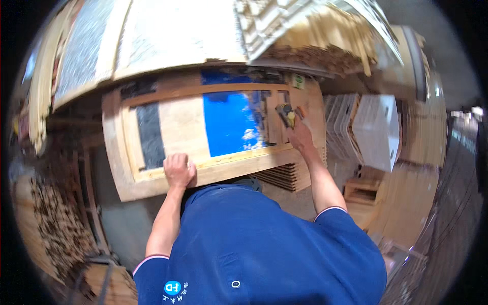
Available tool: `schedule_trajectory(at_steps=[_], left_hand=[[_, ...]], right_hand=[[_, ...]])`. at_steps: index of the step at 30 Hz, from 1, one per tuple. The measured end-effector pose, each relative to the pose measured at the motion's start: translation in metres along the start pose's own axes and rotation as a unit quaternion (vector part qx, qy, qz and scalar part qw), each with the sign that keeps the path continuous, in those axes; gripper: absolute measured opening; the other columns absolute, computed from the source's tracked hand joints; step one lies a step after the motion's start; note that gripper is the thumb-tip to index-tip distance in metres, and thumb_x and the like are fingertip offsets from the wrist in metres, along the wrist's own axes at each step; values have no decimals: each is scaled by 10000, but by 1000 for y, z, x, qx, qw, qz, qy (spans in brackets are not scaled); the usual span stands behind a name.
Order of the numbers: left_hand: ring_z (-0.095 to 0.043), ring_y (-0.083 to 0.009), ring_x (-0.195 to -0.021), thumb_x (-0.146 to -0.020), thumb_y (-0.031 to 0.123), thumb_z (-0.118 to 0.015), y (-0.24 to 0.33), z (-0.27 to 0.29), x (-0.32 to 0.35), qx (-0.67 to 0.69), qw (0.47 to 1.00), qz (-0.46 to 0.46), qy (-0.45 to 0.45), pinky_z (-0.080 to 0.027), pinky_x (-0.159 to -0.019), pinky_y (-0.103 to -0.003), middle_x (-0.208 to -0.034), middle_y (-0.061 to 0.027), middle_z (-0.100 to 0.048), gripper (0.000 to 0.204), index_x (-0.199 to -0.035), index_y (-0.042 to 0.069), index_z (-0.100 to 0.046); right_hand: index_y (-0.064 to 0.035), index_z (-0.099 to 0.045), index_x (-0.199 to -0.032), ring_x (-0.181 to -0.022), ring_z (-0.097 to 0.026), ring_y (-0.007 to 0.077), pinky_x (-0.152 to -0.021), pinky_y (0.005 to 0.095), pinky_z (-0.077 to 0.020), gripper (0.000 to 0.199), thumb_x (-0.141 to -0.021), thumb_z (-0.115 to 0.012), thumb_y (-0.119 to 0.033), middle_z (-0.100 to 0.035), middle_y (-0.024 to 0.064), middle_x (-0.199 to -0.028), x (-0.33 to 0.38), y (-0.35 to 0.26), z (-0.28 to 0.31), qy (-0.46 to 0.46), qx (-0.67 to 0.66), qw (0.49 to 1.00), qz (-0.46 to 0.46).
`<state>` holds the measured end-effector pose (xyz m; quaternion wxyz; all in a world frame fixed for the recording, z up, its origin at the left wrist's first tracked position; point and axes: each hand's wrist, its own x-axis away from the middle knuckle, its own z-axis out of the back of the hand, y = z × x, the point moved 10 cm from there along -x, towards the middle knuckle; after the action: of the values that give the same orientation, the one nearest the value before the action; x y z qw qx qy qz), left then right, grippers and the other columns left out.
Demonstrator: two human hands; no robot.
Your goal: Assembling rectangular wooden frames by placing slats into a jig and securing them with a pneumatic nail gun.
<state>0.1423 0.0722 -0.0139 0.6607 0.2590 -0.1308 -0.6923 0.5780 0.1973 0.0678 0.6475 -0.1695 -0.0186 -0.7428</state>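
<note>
A wooden workbench (127, 190) stands before me, with a raised frame of pale strips (229, 158) on its top. Inside the frame lie a bright blue panel (223, 122), a bare wood section (183, 127) and a dark grey strip (150, 134). My left hand (178, 170) rests at the near left rail with its fingers curled; what they hold, if anything, is hidden. Toward the bench's right end, my right hand (301, 136) is closed on a small black-and-yellow tool (286, 115), its exact kind blurred. An orange-brown piece (302, 111) lies beside it.
White plastic crates (373, 127) stand right of the bench. Behind it are large pale panels (178, 35) and a crate of thin wood pieces (325, 43). Stacked boards (279, 175) sit under the near edge, and a pile of sticks (63, 218) lies at the left.
</note>
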Motion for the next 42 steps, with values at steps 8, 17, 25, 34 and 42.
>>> schedule_trajectory(at_steps=[8,17,25,34,42], left_hand=[[-577,-310,-826,-760,204,-691,10,-9,-7,-51,998,3,-33,-428,-759,-445,-825,-87,-584,150,-851,125,-602],[-561,-324,-850,-822,119,-630,24,-16,-10,-117,991,7,-56,-415,-749,-452,-858,-109,-575,92,-905,100,-594],[-565,-331,-866,-835,132,-634,20,-19,-6,-160,984,30,-72,-412,-768,-463,-878,-122,-583,105,-931,100,-606],[-563,-330,-829,-821,145,-643,11,-20,0,-162,984,33,-65,-405,-745,-463,-855,-117,-568,115,-920,118,-593],[-568,-308,-853,-853,199,-647,13,-11,2,-148,989,23,-13,-416,-771,-465,-855,-101,-587,93,-889,125,-606]], right_hand=[[-66,-429,-1469,-1107,-617,480,-939,556,-498,558,-926,-525,-149,-622,319,-1198,-66,195,24,95,27,987,-127],[-143,-305,-1582,-1091,-618,461,-922,525,-518,709,-910,-510,-53,-590,287,-1240,-176,254,-23,115,64,991,-24],[-140,-308,-1579,-1197,-582,409,-967,482,-526,799,-872,-679,-153,-539,223,-1389,-206,246,-30,51,19,997,-51],[-53,-570,-1362,-1310,-497,419,-1064,520,-437,573,-900,-654,-382,-591,212,-1325,-159,-55,-30,96,-7,964,248],[-55,-536,-1413,-1379,-446,374,-1138,550,-333,751,-876,-652,-567,-539,191,-1424,-138,-135,-88,24,89,962,259]])
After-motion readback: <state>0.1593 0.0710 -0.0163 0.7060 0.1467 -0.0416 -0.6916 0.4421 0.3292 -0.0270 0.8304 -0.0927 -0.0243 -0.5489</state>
